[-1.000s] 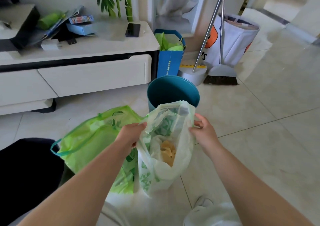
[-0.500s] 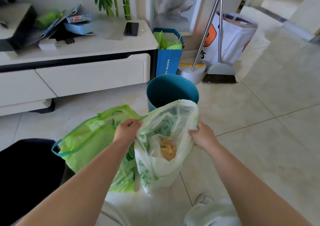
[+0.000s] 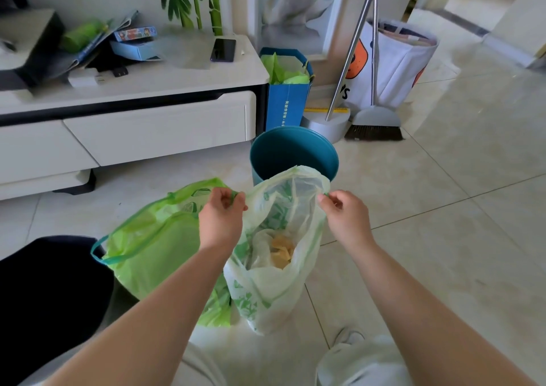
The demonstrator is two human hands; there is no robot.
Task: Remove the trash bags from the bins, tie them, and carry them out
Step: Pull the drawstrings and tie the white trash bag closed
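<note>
Two hands hold the white bag [image 3: 266,285] up by its top. The left hand [image 3: 220,220] pinches one side, and the right hand [image 3: 344,217] pinches the other. A green bag [image 3: 153,238] sits just left of it. Behind them stands the bin [image 3: 292,152], then a broom [image 3: 374,125].

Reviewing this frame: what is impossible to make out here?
Head view:
- Floor of the teal round plastic bin: hidden by its own wall and the translucent white trash bag.
- That bag's contents: film blurs all but a yellowish lump.
- Right side of the bright green drawstring bag: hidden behind the left hand and forearm.
- The black bulky shape: cut off by the left edge.
- Print on the blue paper bag: too small.
</note>
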